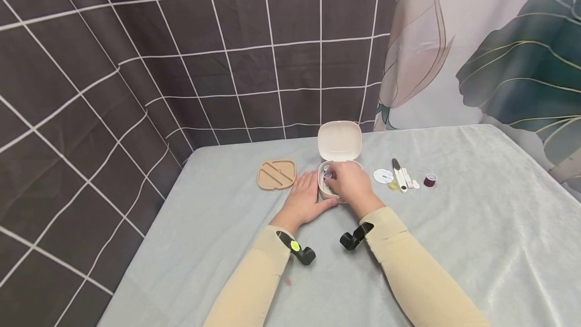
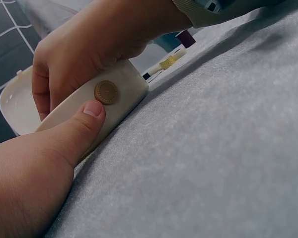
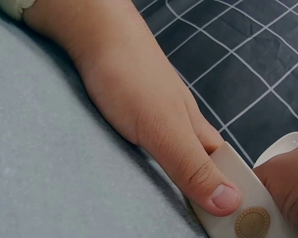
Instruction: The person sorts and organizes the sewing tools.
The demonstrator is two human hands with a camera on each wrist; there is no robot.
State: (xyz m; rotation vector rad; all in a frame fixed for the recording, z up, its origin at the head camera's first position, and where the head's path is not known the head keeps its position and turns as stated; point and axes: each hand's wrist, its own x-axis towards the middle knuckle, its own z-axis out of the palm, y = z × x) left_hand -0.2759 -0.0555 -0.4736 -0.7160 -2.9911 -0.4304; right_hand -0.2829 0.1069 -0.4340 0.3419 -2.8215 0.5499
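Note:
A small cream box (image 1: 322, 191) stands on the cloth with its lid (image 1: 339, 140) raised behind it. My left hand (image 1: 303, 200) steadies it, fingers stretched along its left side and thumb (image 2: 92, 111) pressed to the front, beside a round tan button-like clasp (image 2: 106, 92). From above, my right hand (image 1: 350, 181) reaches into the box with bent fingers. Small spools (image 1: 328, 175) with pale ends show in the box by the right fingertips. In both wrist views the box wall hides those fingertips, so I cannot tell whether they pinch a spool.
Left of the box lies a tan divided tray (image 1: 276, 174). To the right are a round white card (image 1: 383, 176), a small yellow piece (image 1: 394, 185), a black-and-white slim tool (image 1: 399, 175), a narrow card (image 1: 407, 178) and a dark maroon thread spool (image 1: 430, 180). A grid-patterned curtain (image 1: 236, 74) hangs behind.

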